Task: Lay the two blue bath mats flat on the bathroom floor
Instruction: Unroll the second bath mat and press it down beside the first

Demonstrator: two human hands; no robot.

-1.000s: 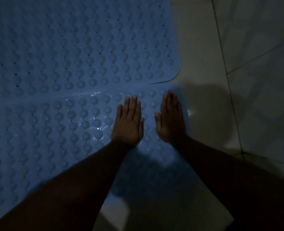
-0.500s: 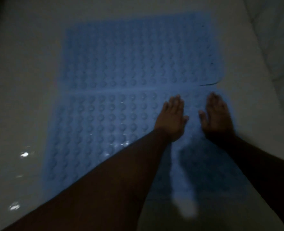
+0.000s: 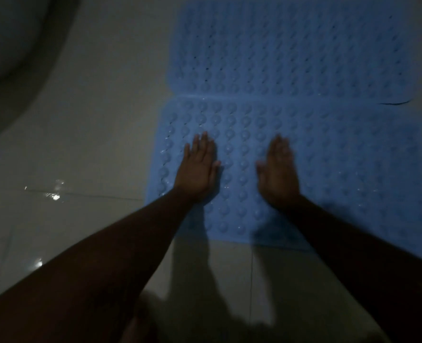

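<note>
- a dim bathroom is showing a glossy pale grey tiled floor, with thin grout lines running across it and small wet glints shining on its left part.
- a smooth white curved fixture is filling the top left corner; whether it is a toilet or a basin cannot be told.
- the near blue bath mat, a rectangular sheet of rubbery-looking material covered in even rows of rounded, shiny domes, is lying flat on the tiles right of centre, its straight front edge sitting on the floor.
- the far blue bath mat, with the same bumpy texture and tiny dark holes between the bumps, is lying flat just beyond it.
- the two mats are meeting along one straight seam, long edge touching long edge; a thin dark line is showing under the far mat's rounded corner at the seam's right end.
- the left hand is resting palm down on the near mat close to its left edge, fingers straight and together, thumb angled out, gripping nothing.
- the right hand is lying palm down on the same mat, a few rows of domes apart from the left one; it is blurred, but its fingers are looking straight and are holding nothing.
- two bare forearms are reaching in from the bottom edge, throwing soft shadows onto the mat and tiles.
</note>
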